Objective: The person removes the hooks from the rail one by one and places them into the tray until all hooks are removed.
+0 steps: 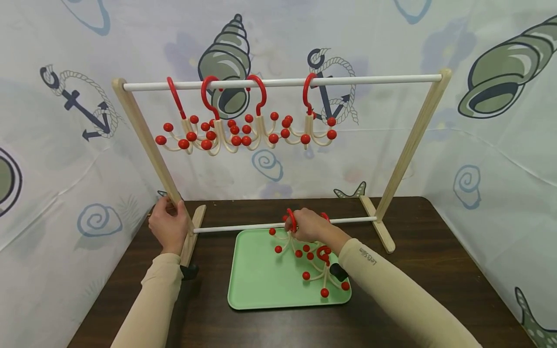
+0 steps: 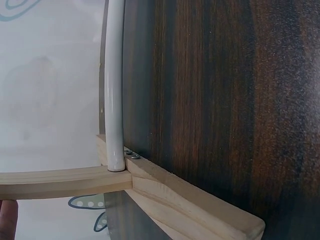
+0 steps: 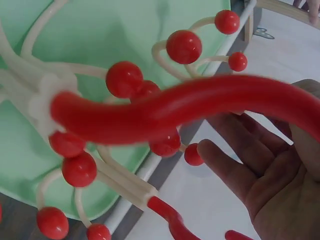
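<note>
My left hand [image 1: 169,224] holds the lower part of the rack's left wooden post [image 1: 150,140]; in the left wrist view one fingertip [image 2: 7,215] touches the post. My right hand [image 1: 311,224] reaches over a green tray [image 1: 252,280] and grips the red hook of a cream, several-armed hanger with red ball tips [image 1: 293,221]. Its arms hang over the tray. Another such hanger [image 1: 325,270] lies by my right wrist. In the right wrist view a red hook [image 3: 165,117] crosses close to the camera, hiding part of the hand.
Several like hangers [image 1: 308,126] hang by their hooks from the rack's white top rod [image 1: 374,79]. A lower white rod [image 1: 239,227] runs behind the tray. Wooden feet [image 1: 383,237] stand on the dark table [image 1: 431,261], with a patterned sheet [image 1: 278,48] behind.
</note>
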{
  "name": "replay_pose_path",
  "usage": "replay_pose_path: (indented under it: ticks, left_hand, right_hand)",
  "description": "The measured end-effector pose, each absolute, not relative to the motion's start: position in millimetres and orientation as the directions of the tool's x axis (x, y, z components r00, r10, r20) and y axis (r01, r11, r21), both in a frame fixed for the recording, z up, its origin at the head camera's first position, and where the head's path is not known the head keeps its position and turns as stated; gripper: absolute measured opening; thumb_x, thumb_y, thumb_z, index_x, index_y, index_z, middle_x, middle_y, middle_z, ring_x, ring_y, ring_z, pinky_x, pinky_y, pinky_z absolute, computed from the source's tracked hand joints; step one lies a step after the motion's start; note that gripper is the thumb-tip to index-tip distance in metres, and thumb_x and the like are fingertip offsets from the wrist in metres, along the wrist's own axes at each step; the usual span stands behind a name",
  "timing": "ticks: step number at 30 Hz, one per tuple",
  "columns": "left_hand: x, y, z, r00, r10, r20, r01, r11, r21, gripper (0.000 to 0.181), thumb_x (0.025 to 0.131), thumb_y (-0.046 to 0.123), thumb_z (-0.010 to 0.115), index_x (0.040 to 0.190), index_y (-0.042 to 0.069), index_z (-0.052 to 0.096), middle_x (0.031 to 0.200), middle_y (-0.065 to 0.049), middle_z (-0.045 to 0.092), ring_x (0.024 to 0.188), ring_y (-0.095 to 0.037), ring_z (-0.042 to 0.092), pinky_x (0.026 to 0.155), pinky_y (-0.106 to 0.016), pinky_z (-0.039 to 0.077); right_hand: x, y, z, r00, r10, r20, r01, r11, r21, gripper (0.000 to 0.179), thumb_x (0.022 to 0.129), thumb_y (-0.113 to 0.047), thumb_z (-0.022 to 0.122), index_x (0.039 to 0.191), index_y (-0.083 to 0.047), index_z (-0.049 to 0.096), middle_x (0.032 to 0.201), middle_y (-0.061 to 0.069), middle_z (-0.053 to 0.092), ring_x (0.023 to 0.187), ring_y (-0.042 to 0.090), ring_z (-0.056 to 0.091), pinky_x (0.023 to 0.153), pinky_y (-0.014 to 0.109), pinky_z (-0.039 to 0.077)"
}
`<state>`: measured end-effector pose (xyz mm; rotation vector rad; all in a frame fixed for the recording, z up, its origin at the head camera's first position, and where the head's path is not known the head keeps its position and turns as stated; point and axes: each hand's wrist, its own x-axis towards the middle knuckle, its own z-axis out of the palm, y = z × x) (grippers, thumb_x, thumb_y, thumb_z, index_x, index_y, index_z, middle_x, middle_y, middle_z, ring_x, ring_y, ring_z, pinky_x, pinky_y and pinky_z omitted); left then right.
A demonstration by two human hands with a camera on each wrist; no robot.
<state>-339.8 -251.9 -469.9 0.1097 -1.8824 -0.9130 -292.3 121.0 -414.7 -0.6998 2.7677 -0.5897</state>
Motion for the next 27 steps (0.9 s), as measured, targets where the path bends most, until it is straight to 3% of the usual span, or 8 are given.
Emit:
replay_pose_path:
  ticks: [4,11,14,17,22,27]
  left_hand:
    - [-340.4,-250.8,-468.9,-0.495,-0.442,0.748,0.314,0.711,0.629,0.018,0.083,0.011,0.071,0.097,-0.001,0.069,0.082,-0.018,0.070,0.069,-0.035,0.066,0.067,-0.051,0.045]
    - [-340.0,-250.2,-468.8,-0.498,-0.448,0.742,0.306,0.710,0.634,0.018,0.083,0.011,0.071,0.097,-0.001,0.069,0.083,-0.019,0.070,0.070,-0.036,0.067,0.068,-0.050,0.045]
    - [-339.6,-250.3,-469.2,-0.502,-0.452,0.738,0.301,0.708,0.639,0.019,0.084,0.012,0.071,0.098,-0.001,0.069,0.084,-0.019,0.070,0.072,-0.036,0.067,0.069,-0.051,0.046]
    - [-340.2,-250.4,-469.3,-0.502,-0.448,0.740,0.306,0.708,0.637,0.019,0.084,0.012,0.070,0.098,-0.001,0.069,0.084,-0.018,0.070,0.071,-0.036,0.067,0.068,-0.050,0.045]
    - [-341.2,-250.2,-469.1,-0.493,-0.446,0.747,0.315,0.709,0.631,0.018,0.083,0.011,0.070,0.097,-0.001,0.069,0.083,-0.018,0.070,0.070,-0.035,0.067,0.068,-0.051,0.045]
    - [-340.4,-250.8,-468.7,-0.496,-0.451,0.742,0.311,0.705,0.637,0.018,0.084,0.013,0.070,0.097,0.000,0.069,0.082,-0.018,0.070,0.072,-0.036,0.067,0.069,-0.052,0.043]
  right_hand:
    - [-292.1,121.8,-420.0,-0.863,-0.487,-0.136,-0.393,0.816,-0.425,0.022,0.089,-0.003,0.063,0.103,-0.013,0.076,0.108,0.000,0.070,0.089,0.015,0.059,0.065,0.028,0.043]
    - [-293.5,124.9,-423.8,-0.858,-0.490,-0.156,-0.384,0.812,-0.439,0.023,0.089,-0.003,0.061,0.108,-0.007,0.074,0.104,0.005,0.071,0.075,0.016,0.056,0.062,0.029,0.041]
    - [-294.8,127.2,-424.9,-0.853,-0.491,-0.175,-0.375,0.811,-0.449,0.023,0.090,-0.005,0.062,0.111,-0.005,0.073,0.097,0.004,0.071,0.061,0.013,0.050,0.058,0.028,0.040]
    - [-295.2,129.2,-426.0,-0.851,-0.487,-0.197,-0.355,0.810,-0.467,0.024,0.089,-0.004,0.061,0.110,-0.004,0.072,0.080,0.003,0.068,0.050,0.012,0.040,0.051,0.027,0.037]
    - [-293.5,131.3,-422.4,-0.854,-0.471,-0.221,-0.333,0.821,-0.463,0.022,0.090,-0.007,0.063,0.110,-0.004,0.071,0.074,-0.001,0.064,0.052,0.012,0.044,0.054,0.027,0.039]
    - [-292.1,132.1,-417.3,-0.856,-0.454,-0.248,-0.328,0.847,-0.418,0.010,0.091,-0.013,0.065,0.098,-0.008,0.070,0.068,-0.003,0.058,0.052,0.011,0.045,0.056,0.027,0.040]
